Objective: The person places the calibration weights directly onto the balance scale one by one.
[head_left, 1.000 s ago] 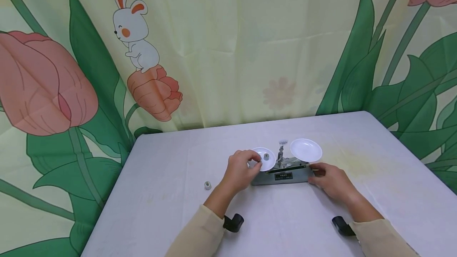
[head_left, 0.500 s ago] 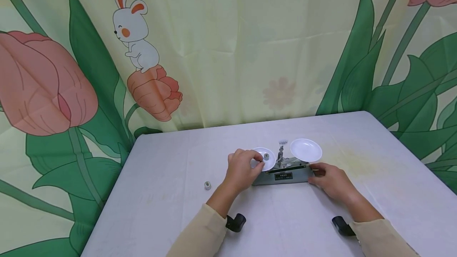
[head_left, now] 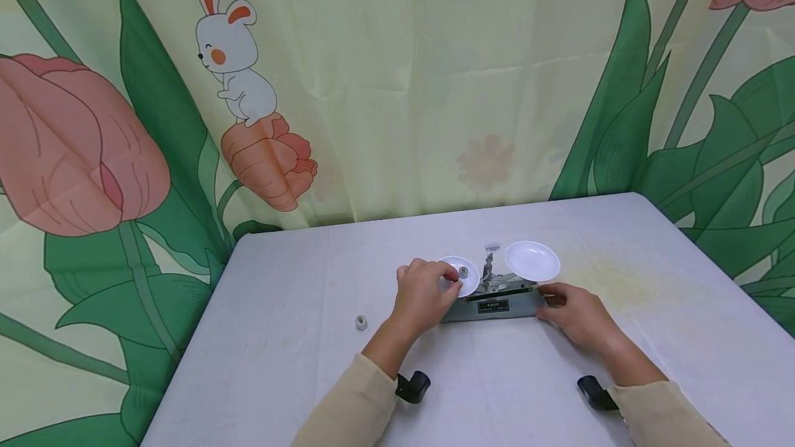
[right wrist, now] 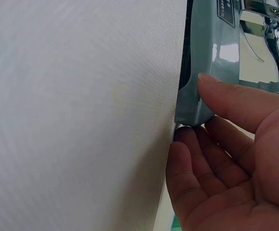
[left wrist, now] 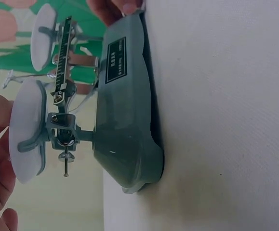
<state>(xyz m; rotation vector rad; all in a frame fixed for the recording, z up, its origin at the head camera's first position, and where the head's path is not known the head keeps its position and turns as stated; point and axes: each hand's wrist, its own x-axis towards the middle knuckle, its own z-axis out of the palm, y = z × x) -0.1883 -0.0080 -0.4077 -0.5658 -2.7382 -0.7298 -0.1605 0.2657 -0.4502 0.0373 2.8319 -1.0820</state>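
Note:
A grey-green balance scale (head_left: 493, 308) with two white pans stands on the table. My left hand (head_left: 424, 295) is over the left pan (head_left: 470, 287), thumb and index fingertips brought close together beside a small metal weight (head_left: 463, 272) on that pan. I cannot tell whether those fingertips pinch anything. In the left wrist view, the fingers (left wrist: 3, 185) are partly hidden behind the pan. My right hand (head_left: 577, 314) grips the right end of the base, its thumb (right wrist: 226, 96) on the front face and the other fingers bent around the end. The right pan (head_left: 532, 261) bears nothing.
Another small metal weight (head_left: 361, 323) stands on the white tablecloth (head_left: 292, 364) left of my left forearm. Behind the table hangs a curtain (head_left: 385, 88) printed with tulips and a rabbit. A black wrist camera (head_left: 413, 388) sits at the left cuff.
My left hand has shifted slightly to the right over the left pan, its fingertips nearer the weight there. The right hand, the scale and the loose weight have kept their places.

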